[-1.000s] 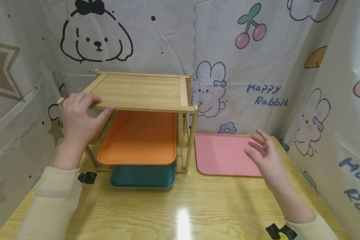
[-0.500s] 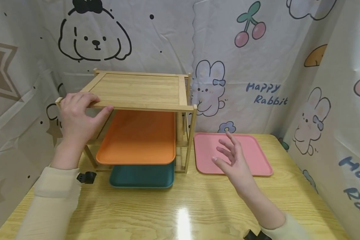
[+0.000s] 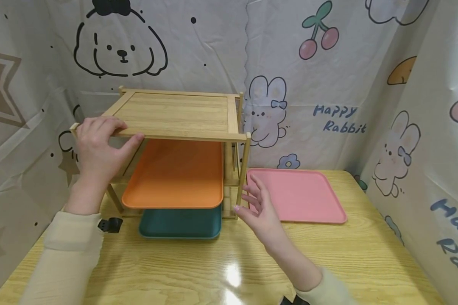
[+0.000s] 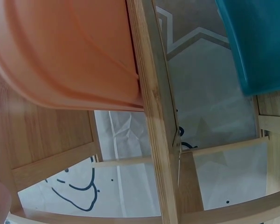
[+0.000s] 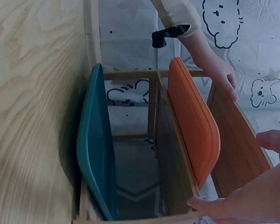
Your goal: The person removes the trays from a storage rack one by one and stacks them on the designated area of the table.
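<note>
A two-tier wooden rack (image 3: 175,114) stands on the table. My left hand (image 3: 101,148) grips the front left edge of its top board, fingers over the top and thumb at the front edge. An orange tray (image 3: 175,182) lies on the middle shelf, jutting out at the front. Below it a teal tray (image 3: 181,222) sticks out from the bottom level. My right hand (image 3: 263,216) is beside the rack's right front post, fingers spread and bent a little, holding nothing. Whether its fingertips touch the post cannot be told. In the right wrist view both trays (image 5: 193,121) appear edge-on.
A pink tray (image 3: 301,197) lies on the wooden table (image 3: 198,271) to the right of the rack, partly behind my right hand. Printed cloth (image 3: 206,42) hangs close behind the rack and along both sides.
My right hand has moved left, from over the pink tray's right part to beside the rack's right front post. My left hand has stayed on the top board; the rack and trays have not moved.
</note>
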The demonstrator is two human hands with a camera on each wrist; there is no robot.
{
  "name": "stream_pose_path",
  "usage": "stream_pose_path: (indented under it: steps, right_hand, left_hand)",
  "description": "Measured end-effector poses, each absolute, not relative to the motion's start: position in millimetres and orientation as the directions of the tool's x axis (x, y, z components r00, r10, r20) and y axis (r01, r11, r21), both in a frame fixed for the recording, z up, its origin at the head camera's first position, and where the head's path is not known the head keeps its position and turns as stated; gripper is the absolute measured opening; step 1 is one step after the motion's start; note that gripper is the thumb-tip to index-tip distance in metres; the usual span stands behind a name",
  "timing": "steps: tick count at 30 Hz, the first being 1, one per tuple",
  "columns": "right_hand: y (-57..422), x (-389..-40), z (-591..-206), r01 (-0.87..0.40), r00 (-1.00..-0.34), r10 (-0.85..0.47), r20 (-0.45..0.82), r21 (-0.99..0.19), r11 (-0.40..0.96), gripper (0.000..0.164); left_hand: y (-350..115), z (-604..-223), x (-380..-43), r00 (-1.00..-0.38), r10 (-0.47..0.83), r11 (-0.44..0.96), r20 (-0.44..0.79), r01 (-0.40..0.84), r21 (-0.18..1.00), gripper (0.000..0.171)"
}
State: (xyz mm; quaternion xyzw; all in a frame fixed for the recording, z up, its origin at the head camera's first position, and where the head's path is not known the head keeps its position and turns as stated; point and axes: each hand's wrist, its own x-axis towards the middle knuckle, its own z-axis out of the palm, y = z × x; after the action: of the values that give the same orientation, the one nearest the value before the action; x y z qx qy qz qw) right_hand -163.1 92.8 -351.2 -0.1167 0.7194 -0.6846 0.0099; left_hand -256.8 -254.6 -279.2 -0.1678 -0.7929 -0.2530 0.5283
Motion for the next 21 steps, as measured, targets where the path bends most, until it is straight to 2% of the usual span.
stream_pose_path:
  steps: [11,21]
  right_hand:
    - [55,-179,-373,-0.150,-0.963,-0.234,0.131,-0.987,0.064,0.085]
    - [32,-190,-370,-0.091,-0.973,-0.216,0.085,-0.996,0.017,0.087]
  left_hand:
    - [-254,-279,-256,-0.389,0.004,0.815,0.921,0.535,0.223,0.068]
    - [-254,-278,-257,-0.388,-0.004,0.810,0.922,0.539,0.231,0.069]
